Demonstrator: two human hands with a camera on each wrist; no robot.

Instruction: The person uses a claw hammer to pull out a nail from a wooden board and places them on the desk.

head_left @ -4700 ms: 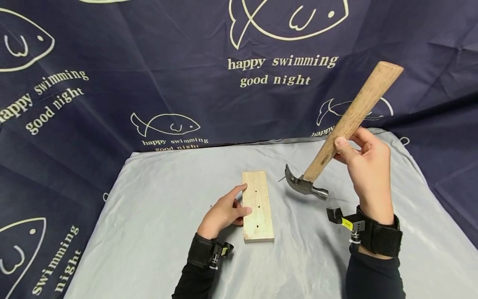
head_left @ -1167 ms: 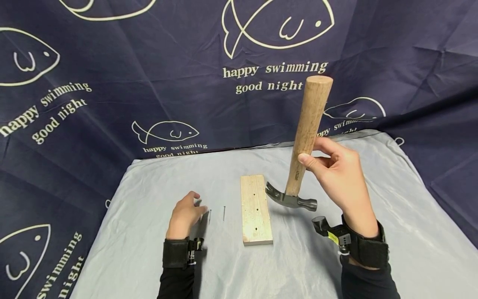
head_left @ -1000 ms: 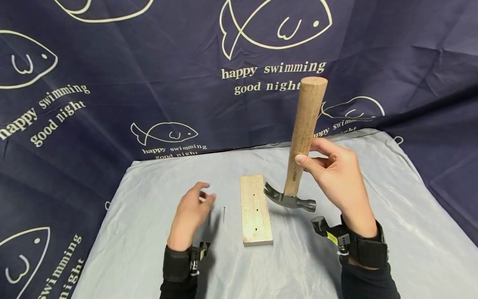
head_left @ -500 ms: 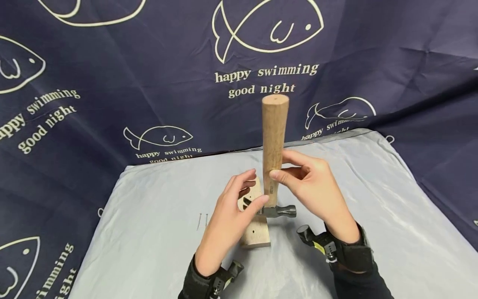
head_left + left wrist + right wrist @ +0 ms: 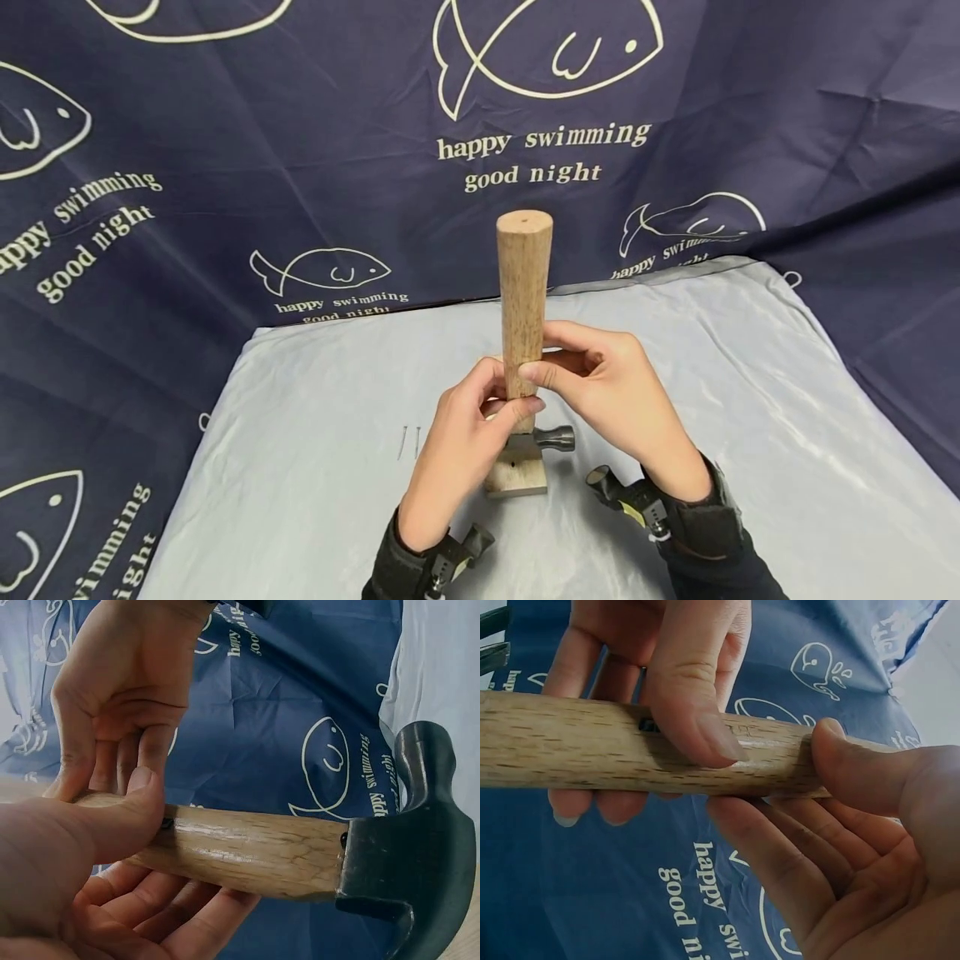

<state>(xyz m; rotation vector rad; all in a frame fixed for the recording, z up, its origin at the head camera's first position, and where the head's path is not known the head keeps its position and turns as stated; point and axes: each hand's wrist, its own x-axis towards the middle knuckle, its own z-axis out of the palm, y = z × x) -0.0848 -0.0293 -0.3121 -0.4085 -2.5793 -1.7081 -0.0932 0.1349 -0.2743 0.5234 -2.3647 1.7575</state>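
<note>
A claw hammer (image 5: pixel 522 292) stands upright, head down, over a pale wooden block (image 5: pixel 517 479) in the head view. My left hand (image 5: pixel 461 442) grips the lower handle just above the head, thumb across the front. Right above it, my right hand (image 5: pixel 607 383) pinches the handle between thumb and fingers. The left wrist view shows the steel hammer head (image 5: pixel 409 840) past the left fingers (image 5: pixel 214 922). In the right wrist view the right thumb (image 5: pixel 862 765) presses the wooden handle (image 5: pixel 570 746) beside the left thumb. The claw side and most of the block are hidden behind the left hand.
Two nails (image 5: pixel 408 442) lie on the pale cloth-covered table (image 5: pixel 322 500), left of the left hand. A dark blue fish-print curtain (image 5: pixel 360 125) hangs behind the table and along its sides.
The left hand has come from beside the nails to the hammer's handle and gripped it. The right hand has brought the hammer left and lower, over the block, turning the handle upright.
</note>
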